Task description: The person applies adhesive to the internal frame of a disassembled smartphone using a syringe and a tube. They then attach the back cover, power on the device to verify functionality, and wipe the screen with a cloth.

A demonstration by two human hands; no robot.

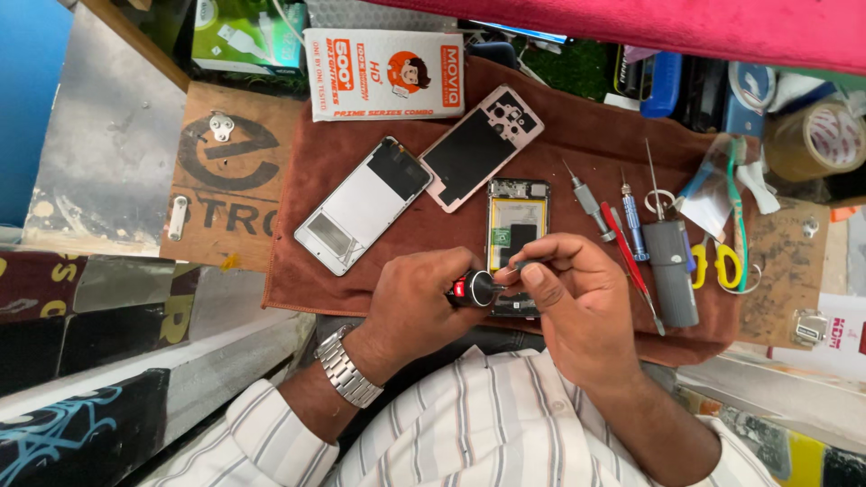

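Observation:
An opened phone body [516, 216] with a yellow patch inside lies on a brown cloth [595, 135]. My left hand [410, 307], with a metal watch on its wrist, grips a small black and red tool [471, 289] at the phone's near end. My right hand [577, 298] pinches a thin metal tool [517, 266] just above the phone's lower part, with its tip close to the black and red tool. The phone's near end is partly hidden by both hands.
On the cloth lie a silver phone frame [361, 206], a pink back cover [478, 149], small screwdrivers [591, 206], a grey cylindrical driver [672, 271] and yellow-handled scissors [726, 264]. A white box [383, 72] and a tape roll [816, 140] sit behind.

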